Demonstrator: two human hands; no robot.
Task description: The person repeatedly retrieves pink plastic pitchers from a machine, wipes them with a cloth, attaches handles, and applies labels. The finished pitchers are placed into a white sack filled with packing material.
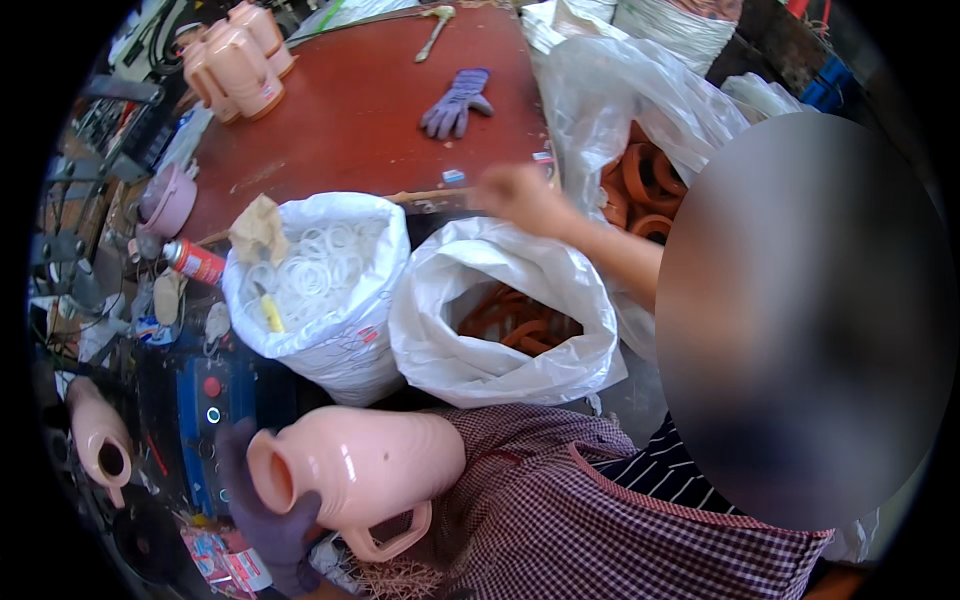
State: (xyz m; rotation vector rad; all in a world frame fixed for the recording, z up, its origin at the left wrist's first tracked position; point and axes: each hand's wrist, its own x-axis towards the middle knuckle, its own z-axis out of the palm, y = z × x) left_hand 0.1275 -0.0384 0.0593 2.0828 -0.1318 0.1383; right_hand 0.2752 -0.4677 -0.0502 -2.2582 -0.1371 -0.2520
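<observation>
A pink plastic jug body (365, 468) is held on its side low in front of the chest, its open mouth turned to the person's left and its handle hanging below. The left hand (268, 520), in a purple glove, is wrapped under the jug near the mouth, the fingers closed around it. The right hand (515, 192), bare, is stretched out well ahead over the edge of the red surface (350, 120); it is blurred, so whether it is pinching anything cannot be told, though it looks loosely curled.

Judged from this, the step in hand is the fetching of a ring for the held jug; the next move would call for one ring to be picked singly and carried back to the jug's mouth.

Just below the right hand stands one white bag of orange rings (510, 325); beside it, nearer the left hand, one white bag of clear rings (320, 280). A third bag with orange rings (640, 185) lies to the right of the right hand. Beyond, one spare purple glove (455, 102) lies on the surface, and about three finished pink jugs (235, 60) stand at its far left corner.
</observation>
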